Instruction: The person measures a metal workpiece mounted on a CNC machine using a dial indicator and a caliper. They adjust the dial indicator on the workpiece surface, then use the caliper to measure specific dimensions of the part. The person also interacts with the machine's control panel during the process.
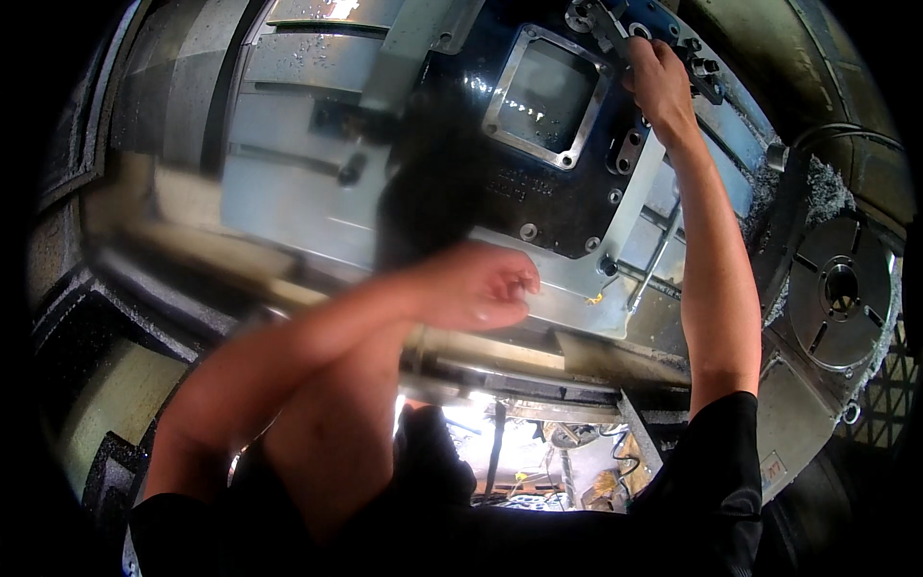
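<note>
My right hand (661, 85) reaches far over the machine table at the upper right. Its fingers are closed around a dark metal bar (606, 27) beside several bolts; much of the bar is hidden by the hand. Below and left of it lies a dark plate (452, 111) with a square opening framed by a bright metal rim (493, 111). My left hand (478, 287), slightly blurred, hovers near the plate's lower edge. Its fingers are curled in, with nothing visible in them.
Slotted metal table (288, 197) extends left of the plate. A round slotted disc (833, 293) stands at right, near heaped metal chips (825, 192). A thin rod (658, 252) lies beside the plate. A small yellow piece (595, 299) sits near its lower corner.
</note>
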Motion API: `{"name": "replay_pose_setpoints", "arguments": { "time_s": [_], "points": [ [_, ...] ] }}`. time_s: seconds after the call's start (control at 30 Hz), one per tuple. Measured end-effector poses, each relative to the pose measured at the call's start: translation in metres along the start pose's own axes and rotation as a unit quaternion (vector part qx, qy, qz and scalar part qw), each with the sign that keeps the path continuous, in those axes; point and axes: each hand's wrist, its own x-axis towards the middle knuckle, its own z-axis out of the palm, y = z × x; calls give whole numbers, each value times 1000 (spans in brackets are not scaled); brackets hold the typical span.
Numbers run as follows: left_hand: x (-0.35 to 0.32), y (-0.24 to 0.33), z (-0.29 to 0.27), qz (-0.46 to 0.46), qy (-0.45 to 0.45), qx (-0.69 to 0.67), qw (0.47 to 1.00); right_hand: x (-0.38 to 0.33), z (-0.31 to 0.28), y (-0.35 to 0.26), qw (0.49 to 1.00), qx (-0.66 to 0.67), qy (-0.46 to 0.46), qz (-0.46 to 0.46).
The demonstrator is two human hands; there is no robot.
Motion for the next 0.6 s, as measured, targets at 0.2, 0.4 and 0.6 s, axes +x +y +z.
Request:
{"name": "replay_pose_setpoints", "arguments": {
  "time_s": [0.2,0.4,0.6],
  "points": [
    [0,1,0,-4,0,-1,1000,3,-2,0,1000,13,-17,-1],
    [0,1,-1,1,2,2,1000,2,-1,1,999,36,-15,-2],
    [0,0,-1,3,4,-2,1000,-1,-2,-4,999,32,-12,14]
  ]
}}
